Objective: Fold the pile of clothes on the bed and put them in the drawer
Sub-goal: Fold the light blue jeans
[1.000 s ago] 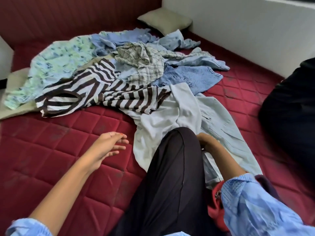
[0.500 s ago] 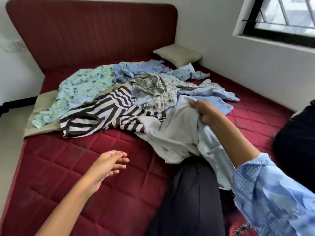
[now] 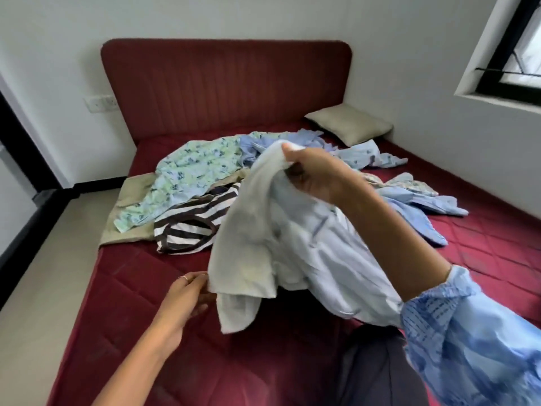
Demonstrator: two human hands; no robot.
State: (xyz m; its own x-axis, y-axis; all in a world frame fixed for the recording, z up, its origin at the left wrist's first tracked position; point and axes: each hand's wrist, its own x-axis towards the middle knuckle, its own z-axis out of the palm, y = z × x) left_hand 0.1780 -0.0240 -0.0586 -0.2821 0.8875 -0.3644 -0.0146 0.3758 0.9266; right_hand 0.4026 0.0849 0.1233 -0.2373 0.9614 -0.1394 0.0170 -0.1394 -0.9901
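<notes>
Head view of the bed [image 3: 123,323], taken as the landmark for all positions. The right hand [image 3: 314,174] is raised above the middle of the bed, fingers curled and clamped on a bunched upper edge of a pale white-blue garment [image 3: 281,253]. The garment hangs from that grip, its long axis running down and slightly toward the foot of the bed, so that the free lower hem ends just above the mattress. The left hand [image 3: 187,300] sits low over the near part of the bed, fingers loosely spread and reaching to the right; its fingertips [image 3: 203,278] lie at the garment's lower left edge (whether they touch or pinch it cannot be told, since the cloth covers them there). The left hand is the nearer one to the hanging hem, which lies directly to its right. Taking that edge and drawing it away from the raised grip would probably open the garment flat for folding. Toward the headboard, the rest of the pile [image 3: 205,183] lies unfolded: a floral piece, a striped top [image 3: 190,224], several blue items. A cushion [image 3: 349,127] rests at the head corner nearest the window. No drawer is in view.
</notes>
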